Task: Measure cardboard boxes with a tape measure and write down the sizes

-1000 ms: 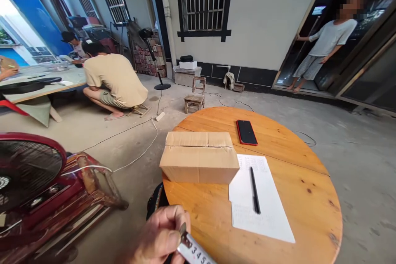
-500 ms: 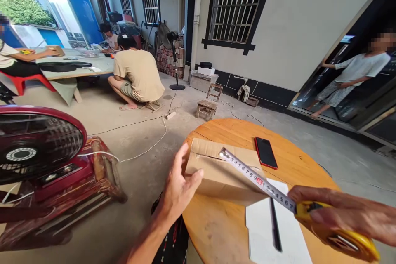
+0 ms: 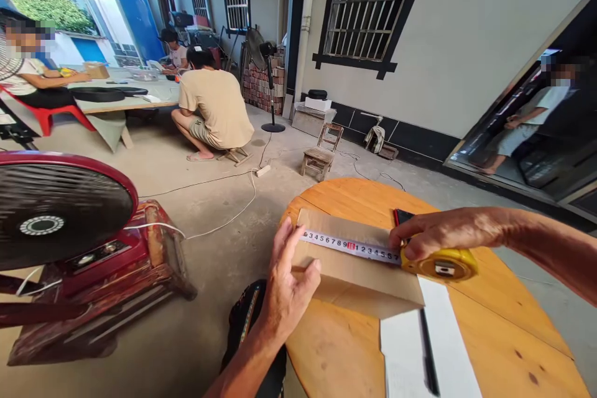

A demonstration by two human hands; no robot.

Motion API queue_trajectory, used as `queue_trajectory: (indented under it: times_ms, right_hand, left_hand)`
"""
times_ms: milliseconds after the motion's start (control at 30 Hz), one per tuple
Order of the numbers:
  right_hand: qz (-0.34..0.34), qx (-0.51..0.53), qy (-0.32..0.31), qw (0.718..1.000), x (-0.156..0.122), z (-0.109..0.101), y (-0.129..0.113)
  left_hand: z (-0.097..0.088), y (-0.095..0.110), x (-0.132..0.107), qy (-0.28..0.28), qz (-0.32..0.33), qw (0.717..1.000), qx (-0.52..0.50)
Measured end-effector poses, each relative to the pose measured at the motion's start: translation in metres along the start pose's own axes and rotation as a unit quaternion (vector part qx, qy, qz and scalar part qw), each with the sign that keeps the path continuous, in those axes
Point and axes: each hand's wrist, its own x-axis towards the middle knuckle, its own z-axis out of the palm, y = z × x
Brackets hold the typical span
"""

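Observation:
A cardboard box (image 3: pixel 364 291) lies on the round wooden table (image 3: pixel 333 342) in front of me. My left hand (image 3: pixel 286 295) is around the box's left end, thumb on the near side of the top and fingers at the far corner. Its index finger touches the end of the tape blade (image 3: pixel 349 247), which lies along the top of the box. My right hand (image 3: pixel 443 233) grips the yellow tape measure (image 3: pixel 454 266) at the box's right end. Numbers past the red ten mark show on the blade.
A phone (image 3: pixel 401 216) lies partly hidden behind my right hand. Right of the box are a white sheet (image 3: pixel 401 348) and a thin black stick (image 3: pixel 429 354). A red fan (image 3: pixel 65 211) stands at left. People sit around a far table (image 3: pixel 158 92); another person (image 3: pixel 532 115) is in the doorway.
My right hand has brought the tape measure left and down, so the blade now lies on the box top. My left index finger has come onto its end. The doorway person has turned.

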Motion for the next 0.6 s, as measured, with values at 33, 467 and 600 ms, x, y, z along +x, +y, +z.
queue_trajectory:
  times_ms: [33, 467, 600]
  right_hand:
    - [0.044, -0.067, -0.105, 0.991, -0.002, 0.000, -0.005]
    - [0.096, -0.256, -0.371, 0.888, -0.013, -0.052, 0.026]
    - [0.071, -0.205, -0.376, 0.901, -0.016, -0.056, 0.038]
  left_hand:
    - [0.000, 0.000, 0.000, -0.003, -0.005, 1.000, 0.001]
    - [-0.003, 0.006, -0.002, -0.022, -0.107, 0.994, 0.022]
    - [-0.002, 0.007, -0.003, -0.014, -0.129, 0.992, 0.002]
